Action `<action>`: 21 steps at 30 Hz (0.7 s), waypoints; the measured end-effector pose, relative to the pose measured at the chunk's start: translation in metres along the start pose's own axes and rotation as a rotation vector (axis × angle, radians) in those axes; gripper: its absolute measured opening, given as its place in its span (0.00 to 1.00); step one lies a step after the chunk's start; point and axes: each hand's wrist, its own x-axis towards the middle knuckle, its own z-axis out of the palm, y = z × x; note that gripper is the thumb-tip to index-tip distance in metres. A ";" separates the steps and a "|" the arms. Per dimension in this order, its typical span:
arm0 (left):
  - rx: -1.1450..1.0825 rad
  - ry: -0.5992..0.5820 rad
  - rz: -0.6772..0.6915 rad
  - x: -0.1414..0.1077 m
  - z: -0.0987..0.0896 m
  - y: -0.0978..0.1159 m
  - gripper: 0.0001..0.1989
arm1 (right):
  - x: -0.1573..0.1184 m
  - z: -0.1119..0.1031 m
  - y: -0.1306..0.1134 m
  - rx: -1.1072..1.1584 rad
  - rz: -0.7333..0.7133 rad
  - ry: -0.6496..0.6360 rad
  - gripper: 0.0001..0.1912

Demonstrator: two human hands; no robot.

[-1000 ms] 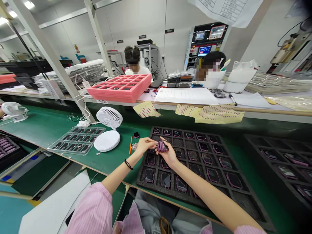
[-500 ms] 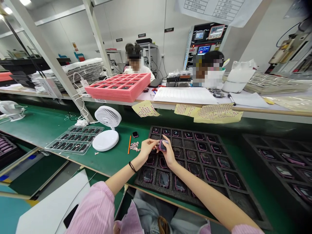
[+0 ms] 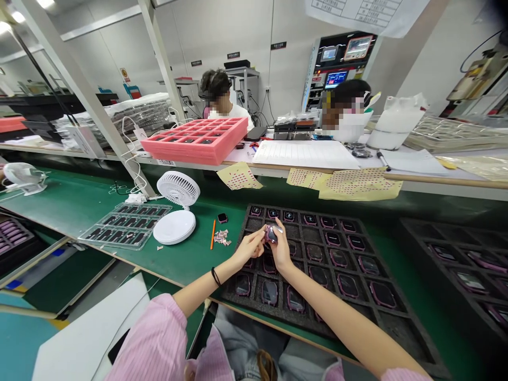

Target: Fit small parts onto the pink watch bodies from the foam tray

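Observation:
My right hand (image 3: 281, 247) is closed around a small purple-framed smartwatch body (image 3: 272, 233), its shiny face tilted up. Against the watch's left edge press the pinched fingers of my left hand (image 3: 251, 247); whether they also hold something tiny cannot be made out. Both hands are above a black foam tray (image 3: 313, 233) whose compartments hold several similar purple-rimmed watches (image 3: 346, 286). Left of the tray lie a heap of small pale pieces (image 3: 222, 237), an orange stick (image 3: 212, 234) and a single dark watch (image 3: 223, 217).
A white desk fan (image 3: 178, 203) and a clear plastic tray of dark parts (image 3: 126, 225) stand to the left. Another foam tray (image 3: 428, 233) is at the right. The raised shelf carries a pink foam tray (image 3: 216, 151) and papers (image 3: 304, 155). Two people sit beyond it.
The watch has turned in my hands, its face catching more light, and my left fingers have curled in at its edge. The whole view has shifted slightly.

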 end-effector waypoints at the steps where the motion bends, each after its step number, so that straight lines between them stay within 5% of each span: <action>1: 0.000 -0.072 -0.036 -0.002 -0.004 0.000 0.37 | 0.000 0.000 0.000 0.018 0.014 -0.003 0.34; 13: 0.349 -0.309 0.030 -0.018 -0.051 0.004 0.32 | -0.006 0.002 0.009 -0.024 0.152 -0.212 0.39; 15: 0.540 -0.218 0.077 -0.017 -0.071 0.009 0.26 | -0.007 0.005 0.006 0.003 0.165 -0.238 0.41; 19: 1.136 0.231 0.157 -0.018 -0.114 0.005 0.12 | -0.008 0.009 0.000 0.052 0.181 -0.216 0.40; 21: 1.345 0.262 0.159 -0.018 -0.127 -0.004 0.11 | -0.008 0.010 -0.002 0.062 0.195 -0.206 0.39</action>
